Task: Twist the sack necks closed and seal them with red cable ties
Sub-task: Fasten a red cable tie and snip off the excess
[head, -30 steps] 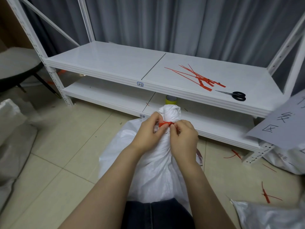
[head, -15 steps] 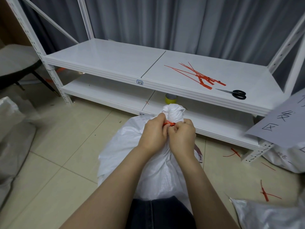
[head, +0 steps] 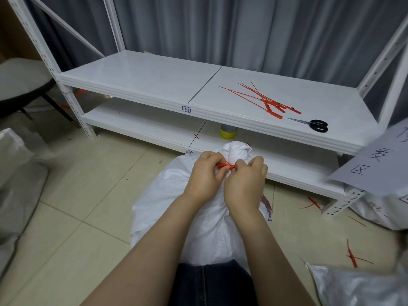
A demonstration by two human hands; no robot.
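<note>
Where the white sack (head: 159, 191) stands on the floor (head: 66, 217) before the person's knees, its neck (head: 237, 150) is bunched into a knob and ringed by a red tie (head: 225, 166). Both hands meet at that tie. The left hand (head: 205, 174) pinches it with curled fingers, and the right hand (head: 245, 183) pinches its other end. How tight the tie sits cannot be told. On the upper shelf (head: 143, 80) lie spare ties (head: 265, 100) and, just beside them, scissors (head: 313, 125). A yellow tape roll (head: 228, 131) sits on the lower shelf (head: 143, 123). Loose ties (head: 353, 257) lie on the floor at right.
</note>
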